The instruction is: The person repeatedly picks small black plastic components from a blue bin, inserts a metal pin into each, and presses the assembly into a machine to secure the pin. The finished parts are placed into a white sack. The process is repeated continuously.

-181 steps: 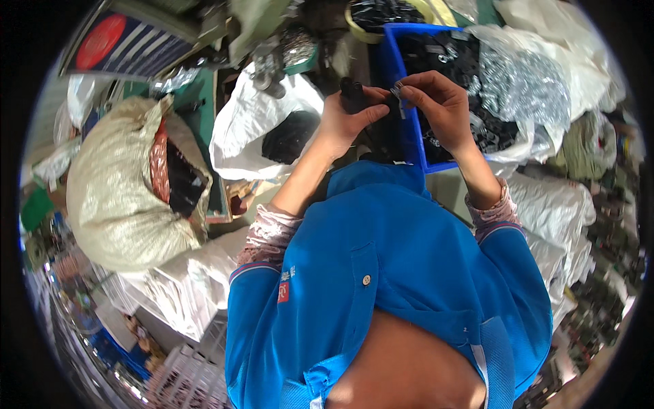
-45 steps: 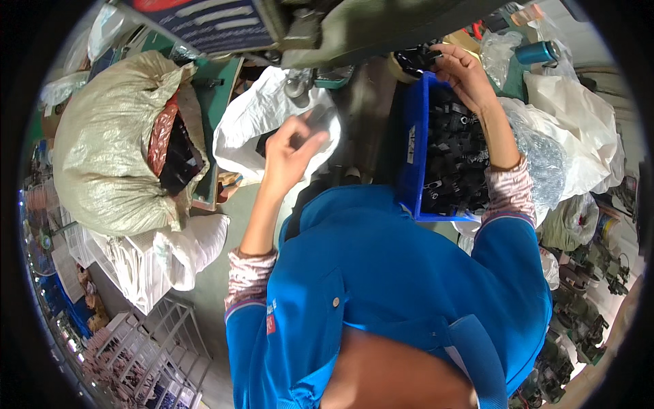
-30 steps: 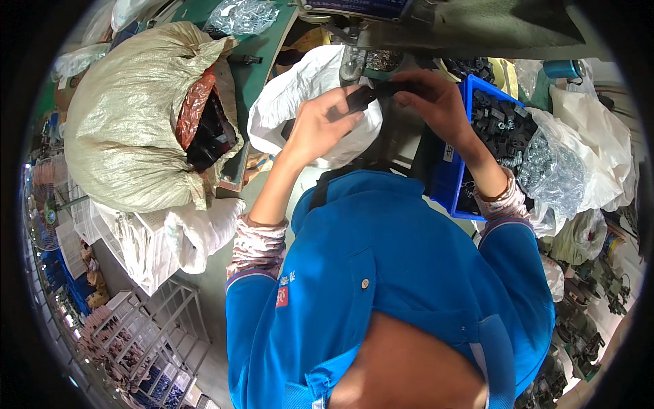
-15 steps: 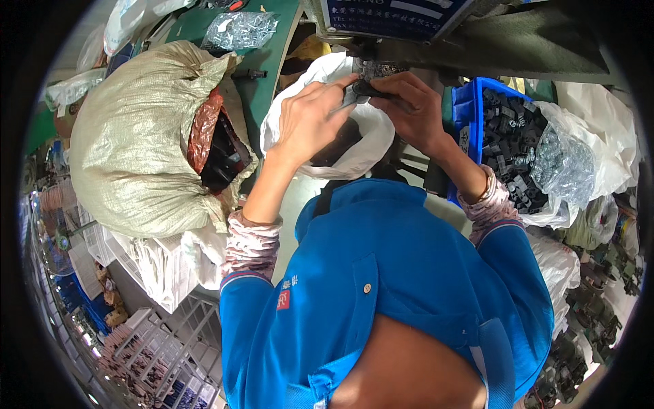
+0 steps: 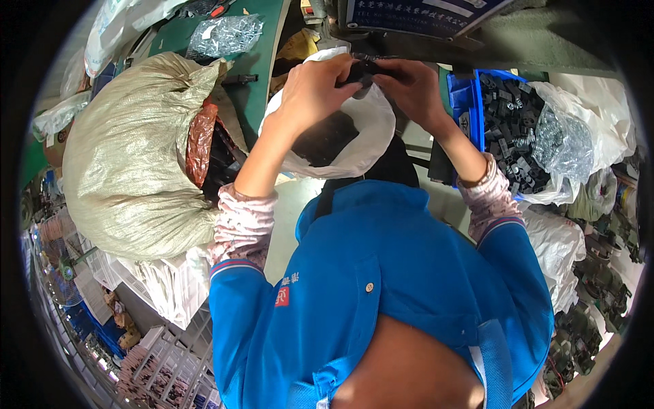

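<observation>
My left hand (image 5: 315,90) and my right hand (image 5: 413,90) meet at the top centre, under the machine's edge. Between their fingertips is a small black part (image 5: 364,72), gripped from both sides; fingers and shadow hide much of its shape. Just below the hands, a white sack (image 5: 364,158) stands with its mouth spread wide. Dark contents (image 5: 325,140) lie down inside it.
A bulging woven sack (image 5: 129,157) holding dark pieces fills the left. Behind it, a bag of metal screws (image 5: 225,35) lies on a green table (image 5: 266,58). A blue bin (image 5: 463,102) of black parts stands right, with bagged springs (image 5: 565,146) on it. The machine (image 5: 545,41) overhangs the top.
Both hands have drawn slightly upward and closer around the black part, covering more of it. The view has shifted a little, showing more of the white sack's opening.
</observation>
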The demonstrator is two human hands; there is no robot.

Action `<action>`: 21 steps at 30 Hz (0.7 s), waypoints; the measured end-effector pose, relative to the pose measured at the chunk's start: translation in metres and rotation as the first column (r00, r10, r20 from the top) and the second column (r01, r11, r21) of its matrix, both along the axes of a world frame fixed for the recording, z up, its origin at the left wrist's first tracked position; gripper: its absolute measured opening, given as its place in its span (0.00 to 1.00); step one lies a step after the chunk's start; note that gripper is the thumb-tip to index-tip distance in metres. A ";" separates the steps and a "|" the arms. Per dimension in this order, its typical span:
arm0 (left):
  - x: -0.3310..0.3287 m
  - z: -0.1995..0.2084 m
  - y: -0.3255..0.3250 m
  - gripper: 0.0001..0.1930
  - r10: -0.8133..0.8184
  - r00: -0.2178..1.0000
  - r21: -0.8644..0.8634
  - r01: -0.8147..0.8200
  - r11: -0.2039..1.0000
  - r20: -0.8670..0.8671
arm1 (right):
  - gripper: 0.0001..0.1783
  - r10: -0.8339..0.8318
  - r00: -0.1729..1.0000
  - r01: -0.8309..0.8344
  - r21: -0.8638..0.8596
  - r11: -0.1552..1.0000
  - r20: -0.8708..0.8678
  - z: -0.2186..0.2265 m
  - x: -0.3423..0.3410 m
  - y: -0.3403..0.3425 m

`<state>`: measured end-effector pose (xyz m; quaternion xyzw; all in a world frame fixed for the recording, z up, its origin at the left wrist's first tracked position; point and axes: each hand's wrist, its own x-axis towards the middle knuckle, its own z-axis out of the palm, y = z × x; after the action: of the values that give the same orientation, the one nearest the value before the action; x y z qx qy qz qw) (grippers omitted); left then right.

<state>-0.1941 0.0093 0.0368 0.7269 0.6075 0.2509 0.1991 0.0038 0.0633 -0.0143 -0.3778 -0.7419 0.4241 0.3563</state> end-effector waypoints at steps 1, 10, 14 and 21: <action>-0.002 -0.001 0.003 0.15 -0.003 1.000 -0.040 0.003 0.999 -0.006 | 0.15 0.011 1.000 -0.011 -0.002 1.000 -0.010 -0.003 0.000 0.002; -0.010 -0.009 -0.022 0.13 0.027 0.993 0.015 -0.029 0.999 0.117 | 0.16 0.042 0.990 -0.072 -0.232 0.970 -0.135 0.001 0.003 0.003; -0.008 -0.005 -0.021 0.11 0.018 0.998 -0.035 -0.016 0.999 0.065 | 0.16 0.062 0.998 -0.058 -0.144 0.988 0.021 -0.001 0.007 0.007; -0.009 -0.005 -0.022 0.11 0.027 0.997 -0.016 -0.026 1.000 0.072 | 0.15 0.061 0.998 -0.059 -0.122 0.991 0.008 0.002 0.006 0.004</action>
<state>-0.2036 -0.0128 0.0314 0.7076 0.6114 0.2753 0.2231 0.0098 0.0676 -0.0128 -0.3787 -0.7278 0.4769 0.3154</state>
